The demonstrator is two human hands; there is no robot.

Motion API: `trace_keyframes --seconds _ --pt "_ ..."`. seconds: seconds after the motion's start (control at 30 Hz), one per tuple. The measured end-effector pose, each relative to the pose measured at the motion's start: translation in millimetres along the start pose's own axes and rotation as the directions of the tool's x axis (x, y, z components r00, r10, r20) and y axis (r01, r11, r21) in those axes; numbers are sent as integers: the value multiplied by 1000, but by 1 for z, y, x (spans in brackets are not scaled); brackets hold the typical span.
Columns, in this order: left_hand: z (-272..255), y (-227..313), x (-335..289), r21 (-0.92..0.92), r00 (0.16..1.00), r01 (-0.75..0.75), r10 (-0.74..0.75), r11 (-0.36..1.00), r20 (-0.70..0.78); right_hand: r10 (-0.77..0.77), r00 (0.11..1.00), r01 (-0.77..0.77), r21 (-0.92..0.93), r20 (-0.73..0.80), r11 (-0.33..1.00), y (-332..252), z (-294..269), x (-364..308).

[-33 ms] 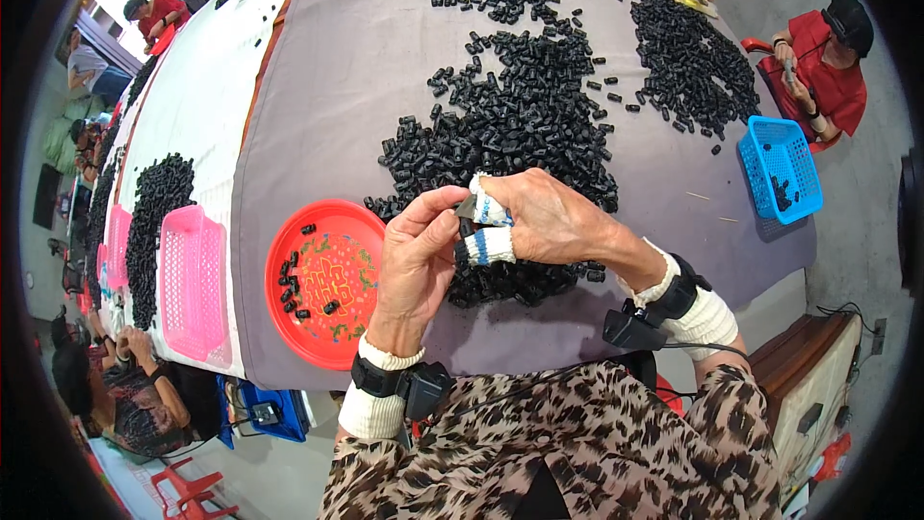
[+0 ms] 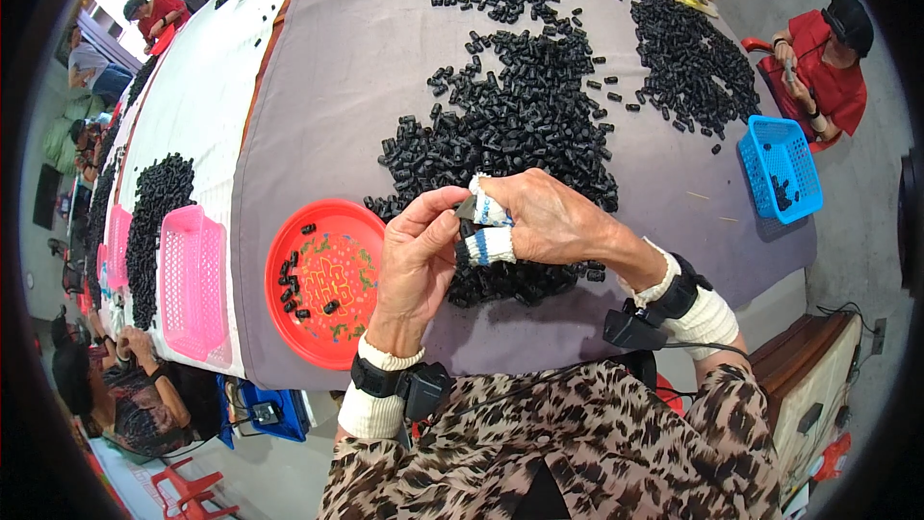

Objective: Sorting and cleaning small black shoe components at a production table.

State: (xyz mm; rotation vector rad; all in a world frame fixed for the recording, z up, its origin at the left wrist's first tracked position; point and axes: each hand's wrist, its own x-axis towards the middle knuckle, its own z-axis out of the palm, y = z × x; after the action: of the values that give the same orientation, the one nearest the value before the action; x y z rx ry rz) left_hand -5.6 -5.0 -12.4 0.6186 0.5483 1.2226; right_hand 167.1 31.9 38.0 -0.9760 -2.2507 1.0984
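At eight o'clock from the hands, a red plate (image 2: pixel 327 354) holds scattered black pieces (image 2: pixel 332 307). The left hand (image 2: pixel 414 250) pinches a small dark piece (image 2: pixel 466 208), fingers nearly together; working it over seems the step, calling for a steady pinch next. A black pile (image 2: pixel 525 125) spreads toward twelve. At three, the right hand's (image 2: pixel 553 219) wrapped fingers curl in; their grip is hidden, so I cannot tell.

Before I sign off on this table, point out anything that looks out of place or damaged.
Two thin pale sticks lie loose on the greyish cloth, between the large heap of black pieces and the blue basket. They look odd beside all the small black pieces. No damage is evident.
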Motion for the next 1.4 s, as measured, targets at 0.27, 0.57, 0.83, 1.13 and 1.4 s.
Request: trace_keyframes --seconds 0.27,0.57,0.83,1.13,1.4 --pt "4 1 2 45 999 31 -30 998 -16 -72 997 71 -69 -23 995 10 4 -2" --pt "11 0 3 -99 999 45 -45 994 -1 83 985 -59 160 -149 985 -2 0 -5" --pt "12 -1 4 -39 1000 20 -20 999 4 111 985 -84 194 -135 977 0 1 -5" --pt "15 -4 4 -23 997 29 -31 999 -72 98 979 -71 156 -176 985 3 -1 -5" --pt "10 -6 4 -35 999 15 -16 999 -28 59 996 -57 29 -66 998 4 -5 0"
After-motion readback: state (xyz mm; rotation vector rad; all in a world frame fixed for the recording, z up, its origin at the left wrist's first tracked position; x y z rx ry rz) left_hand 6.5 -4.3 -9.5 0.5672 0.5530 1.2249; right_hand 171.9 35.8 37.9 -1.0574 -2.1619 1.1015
